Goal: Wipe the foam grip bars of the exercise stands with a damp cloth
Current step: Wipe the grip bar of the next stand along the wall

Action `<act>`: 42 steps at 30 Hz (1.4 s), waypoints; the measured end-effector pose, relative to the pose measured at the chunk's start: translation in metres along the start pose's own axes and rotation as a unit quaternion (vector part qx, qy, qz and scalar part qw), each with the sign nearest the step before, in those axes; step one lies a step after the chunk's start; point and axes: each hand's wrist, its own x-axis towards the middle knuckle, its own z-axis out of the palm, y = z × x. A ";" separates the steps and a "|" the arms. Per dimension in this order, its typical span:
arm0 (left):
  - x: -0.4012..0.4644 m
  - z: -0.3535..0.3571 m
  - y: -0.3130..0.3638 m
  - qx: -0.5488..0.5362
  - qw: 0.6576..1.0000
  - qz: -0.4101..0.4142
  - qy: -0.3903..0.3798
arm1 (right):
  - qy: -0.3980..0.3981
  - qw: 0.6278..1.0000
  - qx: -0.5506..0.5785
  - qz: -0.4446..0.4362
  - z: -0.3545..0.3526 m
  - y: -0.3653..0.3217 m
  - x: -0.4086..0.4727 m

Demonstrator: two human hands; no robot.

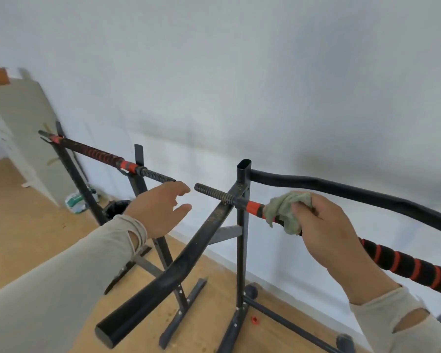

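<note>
The right hand [326,233] reaches forward from a pale, torn sleeve [392,319] and grips a crumpled grey-green cloth [287,211], fingers curled round it and pressing it onto the right bar [402,266] close to the upright of the near stand [241,250]. That bar is wrapped in black foam with red spiral bands; a solid red band shows just left of the cloth, and past the upright the bar ends in bare, ridged thread. The left hand [161,208] hangs in the air between the two stands, holding nothing, fingers loosely spread, thumb apart, just beside the threaded tip of the left bar [94,155], which has the same black-and-red wrapping and rests on the far stand [140,184]. The frames are matt black metal tube. They stand on a wooden floor [23,238] against a white wall [239,85].
</note>
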 end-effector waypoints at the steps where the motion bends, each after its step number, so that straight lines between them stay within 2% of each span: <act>1: 0.003 0.001 -0.003 -0.005 1.000 -0.004 -0.004 | -0.002 1.000 0.000 0.003 0.003 -0.001 0.003; 9: 0.045 0.028 -0.022 -0.059 0.998 0.003 -0.035 | -0.002 1.000 -0.027 0.002 0.026 -0.006 0.035; 13: 0.073 0.041 -0.035 -0.174 0.983 -0.044 -0.032 | 0.015 0.998 -0.060 -0.001 0.043 -0.013 0.056; 17: 0.098 0.058 -0.045 -0.258 0.964 -0.057 -0.019 | 0.031 0.994 -0.107 -0.021 0.060 -0.018 0.073; 20: 0.110 0.074 -0.046 -0.325 0.943 -0.073 -0.021 | 0.047 0.988 -0.139 -0.053 0.075 -0.015 0.081; 23: 0.118 0.084 -0.042 -0.430 0.895 -0.115 -0.038 | 0.050 0.982 -0.166 -0.078 0.090 -0.011 0.089; 26: 0.122 0.090 -0.038 -0.483 0.864 -0.137 -0.038 | 0.063 0.969 -0.201 -0.131 0.103 -0.018 0.100; 28: 0.124 0.094 -0.039 -0.504 0.852 -0.140 -0.032 | 0.027 0.955 -0.241 -0.169 0.115 -0.019 0.107; 32: 0.123 0.100 -0.040 -0.534 0.833 -0.143 -0.022 | -0.158 0.888 -0.375 -0.211 0.136 -0.003 0.098; 37: 0.121 0.100 -0.039 -0.549 0.823 -0.147 -0.023 | -0.187 0.897 -0.356 -0.182 0.122 -0.001 0.102; 42: 0.122 0.103 -0.044 -0.546 0.827 -0.129 -0.022 | -0.205 0.849 -0.447 -0.192 0.112 -0.011 0.105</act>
